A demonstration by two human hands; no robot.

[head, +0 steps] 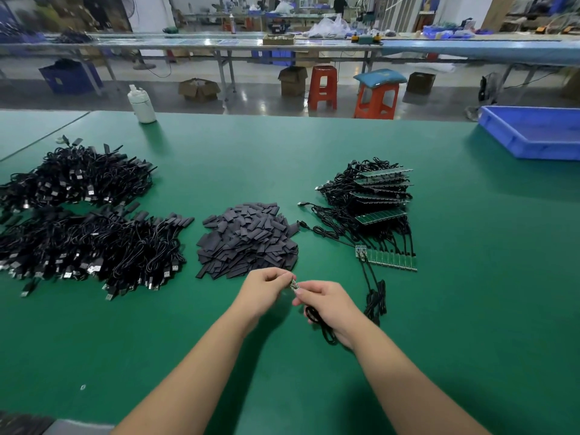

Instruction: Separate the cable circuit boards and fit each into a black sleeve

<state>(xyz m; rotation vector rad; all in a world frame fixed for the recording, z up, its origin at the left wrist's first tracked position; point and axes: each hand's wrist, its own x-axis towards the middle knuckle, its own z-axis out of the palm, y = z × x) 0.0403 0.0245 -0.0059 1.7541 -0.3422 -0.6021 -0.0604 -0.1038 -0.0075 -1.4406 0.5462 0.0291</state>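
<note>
Just in front of the sleeve pile (248, 238), the left hand (266, 288) and right hand (326, 304) both pinch one small circuit board (294, 284); its cable (320, 324) loops under the right palm; keep the board square to the sleeve mouth before pushing.

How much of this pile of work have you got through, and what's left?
Done: two big heaps of sleeved cables on the left. In hand: both hands, left hand and right hand, hold one small circuit board. Left: a strip of joined boards, the stacked strips behind it, and a pile of black sleeves.
</note>
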